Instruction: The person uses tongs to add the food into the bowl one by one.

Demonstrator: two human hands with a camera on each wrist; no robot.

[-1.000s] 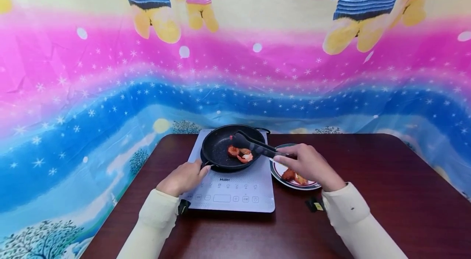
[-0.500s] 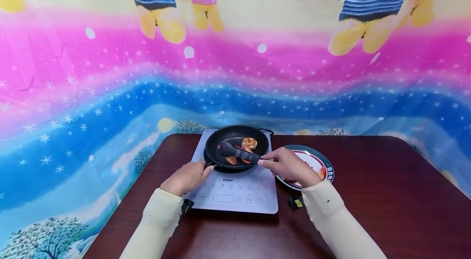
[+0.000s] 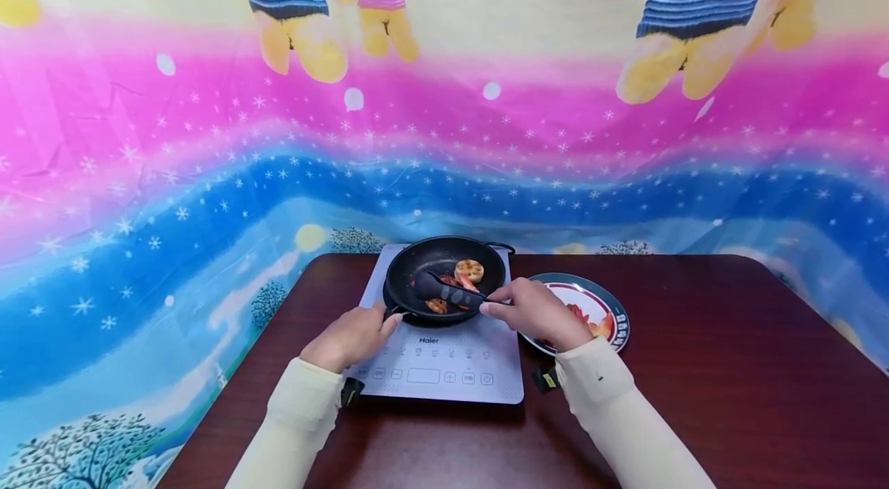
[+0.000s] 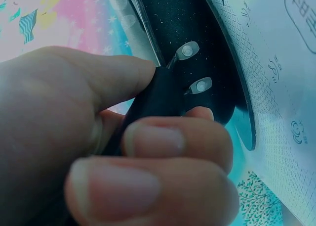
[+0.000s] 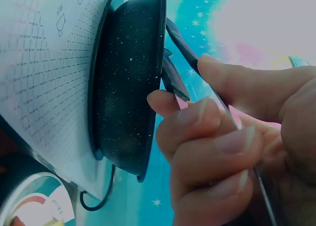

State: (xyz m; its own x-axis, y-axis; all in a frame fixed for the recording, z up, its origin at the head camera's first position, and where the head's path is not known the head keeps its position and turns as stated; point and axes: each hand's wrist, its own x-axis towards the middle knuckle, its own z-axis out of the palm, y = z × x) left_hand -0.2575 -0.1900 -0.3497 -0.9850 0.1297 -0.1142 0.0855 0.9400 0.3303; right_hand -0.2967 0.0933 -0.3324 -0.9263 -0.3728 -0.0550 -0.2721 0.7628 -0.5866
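My left hand (image 3: 350,338) grips the black handle (image 4: 158,95) of a speckled black frying pan (image 3: 424,254), thumb on top and fingers curled round it in the left wrist view. The pan stands on a white induction cooker (image 3: 495,358). My right hand (image 3: 538,311) holds black tongs (image 3: 454,292) at the pan's near right side; in the right wrist view the thumb lies on one arm (image 5: 183,44) and fingers at the other. The tongs' heads are down among reddish food pieces (image 3: 436,305). Behind them lies a round pale piece (image 3: 470,271) with brown grill marks.
A plate (image 3: 613,292) with a teal rim stands right of the cooker, with red and orange food pieces (image 3: 603,325) on it, partly behind my right hand. A black cable (image 3: 505,247) loops behind the pan. A printed cloth (image 3: 444,126) hangs behind the dark wooden table (image 3: 694,350).
My right hand has moved left, bringing the tongs lower across the food. A round pale, grill-marked face now shows at the pan's back right. My left hand has kept its hold on the handle.
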